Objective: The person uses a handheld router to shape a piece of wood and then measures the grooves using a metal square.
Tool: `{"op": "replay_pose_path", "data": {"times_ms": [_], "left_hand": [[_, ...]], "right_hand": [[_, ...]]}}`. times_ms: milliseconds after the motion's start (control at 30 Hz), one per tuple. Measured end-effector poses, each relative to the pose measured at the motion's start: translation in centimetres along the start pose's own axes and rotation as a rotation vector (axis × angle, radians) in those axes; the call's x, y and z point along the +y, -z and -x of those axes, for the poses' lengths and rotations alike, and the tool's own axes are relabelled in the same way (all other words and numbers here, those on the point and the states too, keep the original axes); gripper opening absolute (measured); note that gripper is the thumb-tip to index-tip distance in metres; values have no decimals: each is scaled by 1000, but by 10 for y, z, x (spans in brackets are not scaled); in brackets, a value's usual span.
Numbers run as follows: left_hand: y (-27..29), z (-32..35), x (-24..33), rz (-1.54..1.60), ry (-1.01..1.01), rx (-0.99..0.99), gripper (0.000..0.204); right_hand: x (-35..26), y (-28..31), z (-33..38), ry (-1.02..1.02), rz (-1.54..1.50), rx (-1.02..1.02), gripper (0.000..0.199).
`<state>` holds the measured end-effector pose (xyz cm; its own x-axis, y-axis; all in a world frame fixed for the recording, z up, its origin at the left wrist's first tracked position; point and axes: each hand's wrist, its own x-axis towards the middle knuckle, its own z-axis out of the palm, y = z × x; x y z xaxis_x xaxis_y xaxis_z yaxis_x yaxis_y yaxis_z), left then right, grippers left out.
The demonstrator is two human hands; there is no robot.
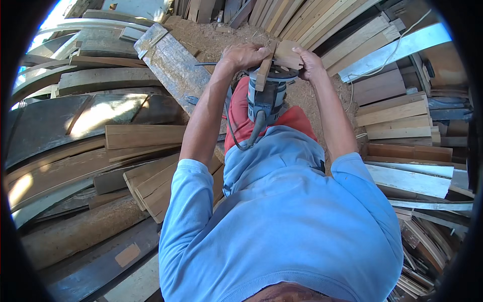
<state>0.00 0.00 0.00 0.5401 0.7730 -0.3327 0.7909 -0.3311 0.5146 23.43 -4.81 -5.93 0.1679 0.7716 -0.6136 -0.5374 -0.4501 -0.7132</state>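
Observation:
A grey and black handheld router stands upside down between my legs, its dark round base facing up. A narrow wooden strip lies across that base. My right hand grips the right edge of a small light-coloured wooden block on top of the base, thumb over it. My left hand is curled at the left of the base, its thumb reaching the end of the strip. What its fingers hold is hidden. A thick grey cord comes out of the router's lower end and loops over my lap.
Stacked boards and curved planks crowd the left side. A worn, pale plank slants toward my left forearm. More timber is piled at the right, with a thin white cord over it. Sawdust covers the ground ahead.

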Motion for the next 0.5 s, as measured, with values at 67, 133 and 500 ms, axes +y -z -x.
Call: {"op": "replay_pose_path", "data": {"times_ms": [67, 133, 500], "left_hand": [[-2, -2, 0, 9, 9, 1, 63], [-2, -4, 2, 14, 8, 23, 63], [-5, 3, 8, -46, -25, 40, 63]], "right_hand": [[0, 2, -2, -3, -12, -13, 36], [-3, 4, -3, 7, 1, -1, 36], [6, 15, -6, 27, -39, -51, 47]]}}
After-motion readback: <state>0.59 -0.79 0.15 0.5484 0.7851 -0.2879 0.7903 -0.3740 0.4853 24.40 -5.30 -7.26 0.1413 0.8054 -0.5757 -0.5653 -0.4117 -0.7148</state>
